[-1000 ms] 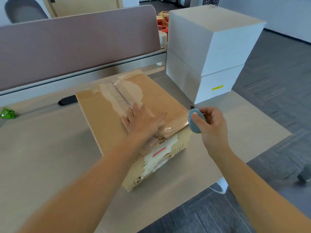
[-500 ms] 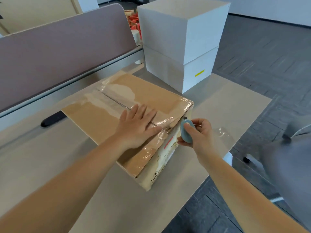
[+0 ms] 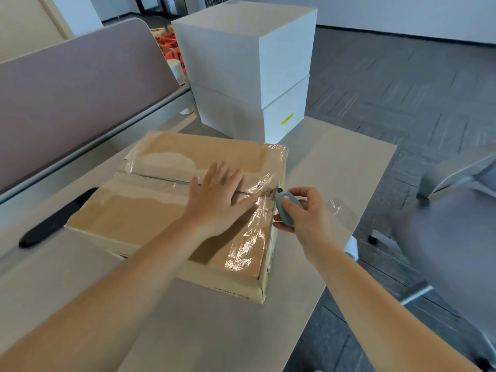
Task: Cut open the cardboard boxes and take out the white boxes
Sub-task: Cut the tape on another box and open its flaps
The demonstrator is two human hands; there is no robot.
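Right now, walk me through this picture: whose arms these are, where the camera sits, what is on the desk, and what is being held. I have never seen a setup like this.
There is no machine here. The arms belong to a person wearing a camera on the head, so this single view looks forward and down at their own hands.

On the desk lies a taped cardboard box. Behind it stand two white boxes, one stacked on the other. A dark flat object lies left of the cardboard box; I cannot tell what it is.

The left hand presses flat on the box top. The right hand holds a small blue cutter at the box's right edge, by the taped seam. A grey chair stands to the right.
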